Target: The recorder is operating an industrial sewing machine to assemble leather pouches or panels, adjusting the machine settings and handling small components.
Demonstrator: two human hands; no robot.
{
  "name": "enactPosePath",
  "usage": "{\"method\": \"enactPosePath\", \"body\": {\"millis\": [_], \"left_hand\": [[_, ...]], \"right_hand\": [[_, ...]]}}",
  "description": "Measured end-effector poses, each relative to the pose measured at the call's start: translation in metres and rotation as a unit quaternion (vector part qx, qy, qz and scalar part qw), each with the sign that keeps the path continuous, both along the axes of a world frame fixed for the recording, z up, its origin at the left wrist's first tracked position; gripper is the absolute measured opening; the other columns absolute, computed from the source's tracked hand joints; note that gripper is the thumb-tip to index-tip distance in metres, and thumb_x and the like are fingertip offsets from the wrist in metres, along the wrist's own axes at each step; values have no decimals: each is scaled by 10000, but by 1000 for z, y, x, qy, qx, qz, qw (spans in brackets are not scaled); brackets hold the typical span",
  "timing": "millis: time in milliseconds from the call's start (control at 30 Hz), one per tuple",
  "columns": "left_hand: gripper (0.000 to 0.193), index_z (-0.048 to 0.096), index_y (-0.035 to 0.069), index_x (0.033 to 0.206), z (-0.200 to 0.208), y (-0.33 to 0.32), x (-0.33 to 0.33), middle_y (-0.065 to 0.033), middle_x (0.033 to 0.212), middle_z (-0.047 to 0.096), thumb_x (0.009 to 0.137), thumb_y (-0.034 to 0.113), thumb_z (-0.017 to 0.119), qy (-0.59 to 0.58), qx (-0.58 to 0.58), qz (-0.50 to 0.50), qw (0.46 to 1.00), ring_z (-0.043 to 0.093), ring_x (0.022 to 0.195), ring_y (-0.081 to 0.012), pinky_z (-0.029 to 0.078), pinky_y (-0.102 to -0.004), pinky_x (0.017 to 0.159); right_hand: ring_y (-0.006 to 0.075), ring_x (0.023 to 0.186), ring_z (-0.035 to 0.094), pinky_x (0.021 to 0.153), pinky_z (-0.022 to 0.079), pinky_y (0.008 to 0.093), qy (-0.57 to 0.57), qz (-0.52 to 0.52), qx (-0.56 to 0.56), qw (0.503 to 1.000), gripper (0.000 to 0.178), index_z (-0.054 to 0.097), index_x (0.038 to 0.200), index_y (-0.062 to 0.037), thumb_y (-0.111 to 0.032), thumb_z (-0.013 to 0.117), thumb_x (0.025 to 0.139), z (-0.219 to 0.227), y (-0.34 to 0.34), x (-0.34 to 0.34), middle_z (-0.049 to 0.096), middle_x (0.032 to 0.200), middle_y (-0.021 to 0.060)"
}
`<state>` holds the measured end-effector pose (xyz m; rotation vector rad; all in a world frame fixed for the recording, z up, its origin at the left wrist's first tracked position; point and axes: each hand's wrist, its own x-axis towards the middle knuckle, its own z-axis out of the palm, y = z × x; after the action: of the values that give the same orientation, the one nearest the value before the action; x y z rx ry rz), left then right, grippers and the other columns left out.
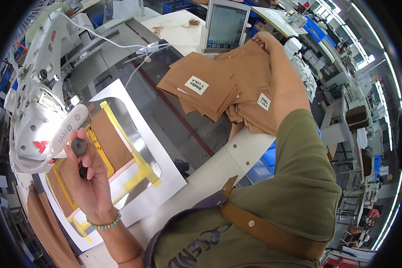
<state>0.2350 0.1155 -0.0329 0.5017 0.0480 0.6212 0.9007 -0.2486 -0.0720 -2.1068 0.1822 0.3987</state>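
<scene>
My left hand (91, 181), palm turned up below a lit sewing machine head, has its fingers curled round a dark grey disc (78, 146) with a centre hole. A second dark round piece (83, 171) shows lower between the fingers. Under this hand lies a white template (165, 178) with yellow tape edging and a brown panel (114, 140) set in it. My right arm reaches far over stacked brown panels (219, 73) with white labels. At their far corner, my right hand (267, 41) has its fingers closed on a panel's edge.
The white sewing machine (31, 107) rises at left, with a white control piece (69, 127) near my left fingers. A tablet screen (225, 27) stands behind the panels. A white cable (107, 43) crosses the far side. Brown material (47, 223) hangs at lower left.
</scene>
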Motion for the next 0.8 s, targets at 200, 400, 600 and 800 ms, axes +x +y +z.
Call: {"method": "enactPosePath", "body": {"millis": [200,400,600,800], "left_hand": [[419,453,-113,1416,-4,3,6,-229,1366,590,1123,185,447,-31,-12,-27,999,460,814,-121,435,-189,607],[413,453,-154,1369,2,5,3,-254,1295,602,1111,168,476,-49,-36,-74,995,478,807,-121,429,-202,611],[383,416,-143,1350,8,8,2,-254,1250,591,1095,127,508,-57,-7,-65,996,486,807,-114,426,-210,615],[449,385,-162,1405,13,11,1,-198,1177,584,1108,158,487,-64,37,-97,993,460,797,-90,416,-192,607]], "right_hand": [[226,785,706,597,570,303,60,-6,300,952,203,541,1148,1,-90,593,974,28,2,11,718,1073,203],[285,1191,659,1064,500,459,-18,111,56,992,427,562,1326,-9,-336,545,1052,43,25,-39,589,1379,231],[150,1058,642,910,528,293,-337,257,178,888,334,658,1214,-41,-292,662,993,128,37,-203,691,1115,60],[288,1330,537,1097,452,407,-160,551,-80,815,511,549,1422,-58,-289,650,978,125,8,-374,525,1456,169]]}}
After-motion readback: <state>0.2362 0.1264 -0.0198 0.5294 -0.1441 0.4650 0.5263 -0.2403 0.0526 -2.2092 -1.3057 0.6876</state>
